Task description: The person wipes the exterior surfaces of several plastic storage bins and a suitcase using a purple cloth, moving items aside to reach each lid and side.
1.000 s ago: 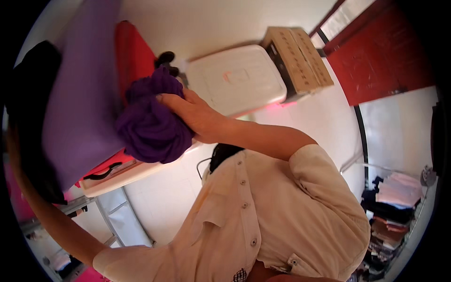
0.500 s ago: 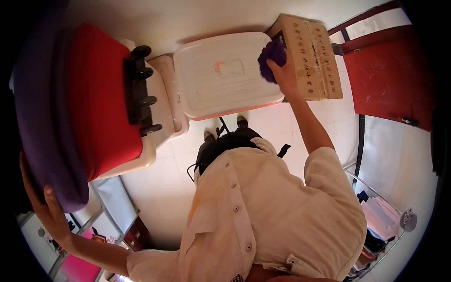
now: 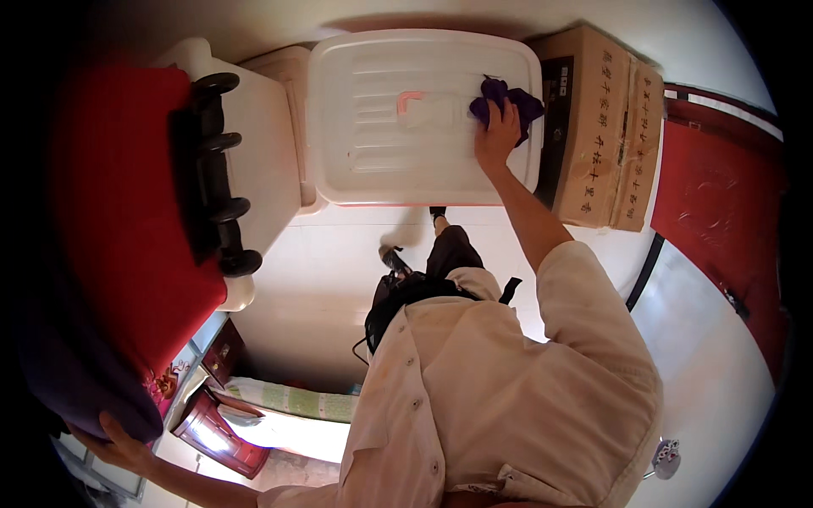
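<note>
Right hand on crumpled purple cloth, atop white rectangular plastic lid. Left hand against rounded dark-purple bundle.

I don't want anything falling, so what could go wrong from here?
The purple cloth under the right hand lies by the right edge of the white lid and might slip off. The dark purple item beside the red case might slide if the left hand at its near end moves away.

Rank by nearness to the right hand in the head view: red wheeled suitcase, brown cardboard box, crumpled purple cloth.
1. Crumpled purple cloth, against the right hand.
2. Brown cardboard box, right of the hand.
3. Red wheeled suitcase, far left.
</note>
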The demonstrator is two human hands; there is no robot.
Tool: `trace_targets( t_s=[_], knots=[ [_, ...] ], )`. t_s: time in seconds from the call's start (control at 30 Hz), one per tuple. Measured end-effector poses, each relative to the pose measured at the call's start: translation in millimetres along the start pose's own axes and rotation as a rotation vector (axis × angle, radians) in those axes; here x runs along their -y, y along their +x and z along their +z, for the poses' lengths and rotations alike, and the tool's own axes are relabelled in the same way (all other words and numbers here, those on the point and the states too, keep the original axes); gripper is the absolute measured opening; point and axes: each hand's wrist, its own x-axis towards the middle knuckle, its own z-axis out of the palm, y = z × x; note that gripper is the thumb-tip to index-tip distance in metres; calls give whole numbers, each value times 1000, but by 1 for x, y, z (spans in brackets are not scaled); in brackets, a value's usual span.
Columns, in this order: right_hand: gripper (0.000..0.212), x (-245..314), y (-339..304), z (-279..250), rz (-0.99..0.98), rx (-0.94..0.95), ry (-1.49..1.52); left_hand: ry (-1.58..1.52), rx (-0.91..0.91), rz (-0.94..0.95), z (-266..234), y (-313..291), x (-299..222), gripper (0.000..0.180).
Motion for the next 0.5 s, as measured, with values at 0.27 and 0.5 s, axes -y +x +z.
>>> trace_targets(
  t_s=[0.27,0.5],
  knots=[
    [44,122,-1,33,-587,313,202,13,12,-89,-14,5,14,75],
    [35,215,-33,68,-886,452,270,4,-30,-150,-10,4,12,76]
  ],
)
